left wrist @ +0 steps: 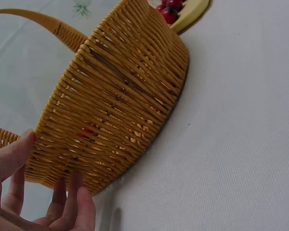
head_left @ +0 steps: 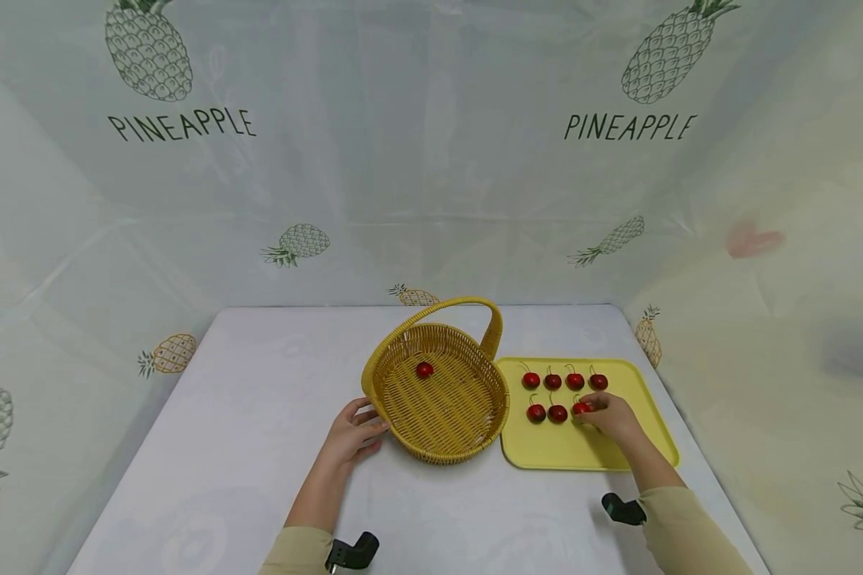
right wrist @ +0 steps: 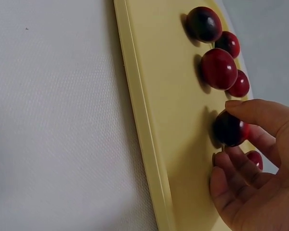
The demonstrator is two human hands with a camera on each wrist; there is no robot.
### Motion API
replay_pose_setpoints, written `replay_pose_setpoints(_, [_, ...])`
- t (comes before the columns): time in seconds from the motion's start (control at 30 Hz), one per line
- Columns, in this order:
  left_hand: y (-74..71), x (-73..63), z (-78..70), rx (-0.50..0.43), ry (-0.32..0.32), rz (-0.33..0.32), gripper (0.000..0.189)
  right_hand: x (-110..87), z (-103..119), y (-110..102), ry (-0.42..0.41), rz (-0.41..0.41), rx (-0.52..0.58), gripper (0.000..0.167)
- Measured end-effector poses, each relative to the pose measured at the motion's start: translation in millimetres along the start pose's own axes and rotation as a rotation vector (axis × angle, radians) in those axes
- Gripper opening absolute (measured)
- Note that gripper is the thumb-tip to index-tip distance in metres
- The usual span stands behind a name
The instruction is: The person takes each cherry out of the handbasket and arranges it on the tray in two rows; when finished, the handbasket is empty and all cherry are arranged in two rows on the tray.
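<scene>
My right hand (head_left: 610,417) is over the yellow tray, thumb and fingers pinching a dark red cherry (right wrist: 230,129) at the right end of the front row. In the right wrist view the thumb lies on one side of that cherry and the fingers on the other. Several more cherries (head_left: 574,381) with thin stems lie in two rows on the tray. Left of it stands a round wicker basket (head_left: 442,415) with a tall handle, a single cherry (head_left: 424,370) inside. My left hand (head_left: 355,431) rests against the basket's left side, fingers spread loosely, thumb at the rim.
The yellow tray (head_left: 618,457) sits close against the basket's right side, near the right edge of the white table (head_left: 259,399). Behind the table hangs a pale curtain (head_left: 417,160) printed with pineapples. Each wrist carries a small black device (head_left: 355,551).
</scene>
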State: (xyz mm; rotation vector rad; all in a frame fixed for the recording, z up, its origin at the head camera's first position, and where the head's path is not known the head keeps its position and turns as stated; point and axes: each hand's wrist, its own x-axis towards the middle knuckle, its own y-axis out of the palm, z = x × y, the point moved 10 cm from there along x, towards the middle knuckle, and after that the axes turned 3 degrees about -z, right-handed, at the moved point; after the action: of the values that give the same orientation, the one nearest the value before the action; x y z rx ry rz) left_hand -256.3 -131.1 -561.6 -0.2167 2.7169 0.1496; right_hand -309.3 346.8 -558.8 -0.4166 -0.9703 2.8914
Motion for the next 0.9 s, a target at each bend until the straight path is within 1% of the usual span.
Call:
replay_pose_setpoints(0.2, [0.4, -0.6, -0.2, 0.006, 0.0, 0.0, 0.059, -1.5, 4, -4, 0.011, 0.014, 0.002, 0.04])
replay_pose_setpoints(0.3, [0.2, -1.0, -0.4, 0.007, 0.0, -0.003, 0.059, -3.4, 14, -9, -0.007, 0.018, -0.007, 0.041])
replay_pose_setpoints(0.43, [0.1, -1.5, -0.7, 0.004, 0.0, -0.003, 0.057, -7.2, 39, -11, -0.076, 0.032, -0.017, 0.043])
replay_pose_setpoints(0.57, [0.0, -2.1, -1.0, 0.002, 0.0, 0.001, 0.056, -10.9, 67, -5, -0.148, 0.049, -0.023, 0.044])
replay_pose_setpoints(0.73, [0.5, -2.1, -0.7, -0.003, 0.005, 0.008, 0.056, -17.1, 98, 10, -0.214, 0.08, -0.028, 0.045])
replay_pose_setpoints(0.9, [0.5, -2.0, 0.4, -0.008, 0.003, 0.007, 0.056, -21.9, 123, 31, -0.251, 0.129, -0.002, 0.045])
